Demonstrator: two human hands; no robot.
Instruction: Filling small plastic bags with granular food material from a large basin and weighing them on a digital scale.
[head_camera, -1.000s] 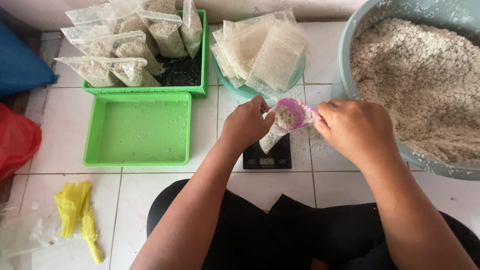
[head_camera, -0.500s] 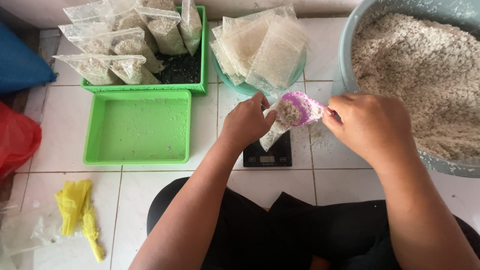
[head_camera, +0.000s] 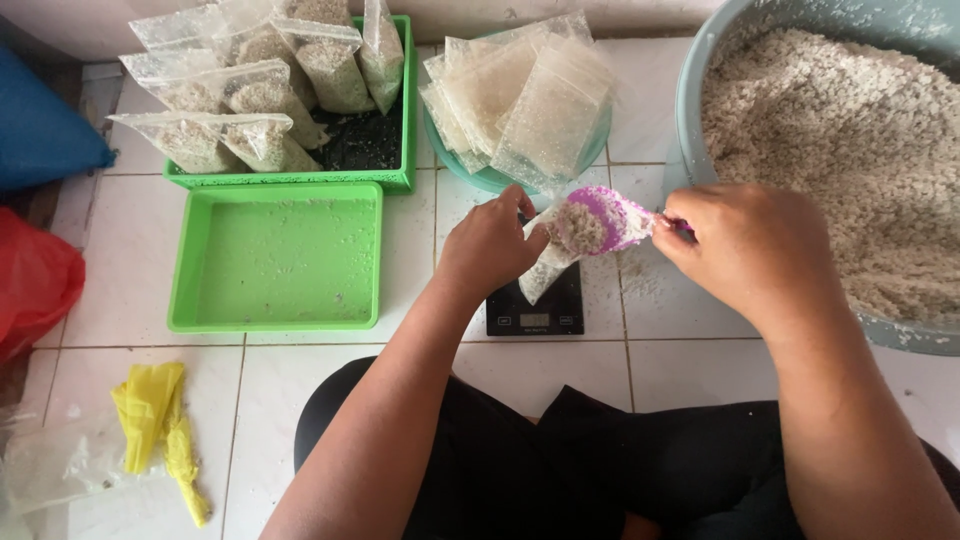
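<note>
Left hand (head_camera: 492, 243) pinching the mouth of a small clear bag (head_camera: 545, 272), bag hanging tilted over a black scale (head_camera: 535, 305) on the white tile floor (head_camera: 300, 390); whether the bag bottom touches the scale cannot be told. Right hand (head_camera: 750, 250) closed around the handle of a purple scoop (head_camera: 598, 222), scoop heaped with pale grainy mix and tipped against the bag mouth. Handle mostly hidden under the fingers.

Big grey-blue basin (head_camera: 690, 110) at right, full of the same pale mix (head_camera: 850, 150), just beside the right hand. A few spilled grains on the tile between scale and basin.

Teal bowl (head_camera: 480, 175) beyond the scale, stacked with empty clear bags (head_camera: 520, 95). Green tray (head_camera: 275, 258) left of the scale, bare but for crumbs. Second green tray (head_camera: 400, 180) behind it, holding filled bags (head_camera: 250, 90) leaning on each other.

Far left: blue sack (head_camera: 40, 130), red sack (head_camera: 35, 280). Near left: crumpled yellow plastic (head_camera: 160, 425) beside a loose clear sheet (head_camera: 55, 465). Black-clothed lap (head_camera: 560, 470) at bottom edge
</note>
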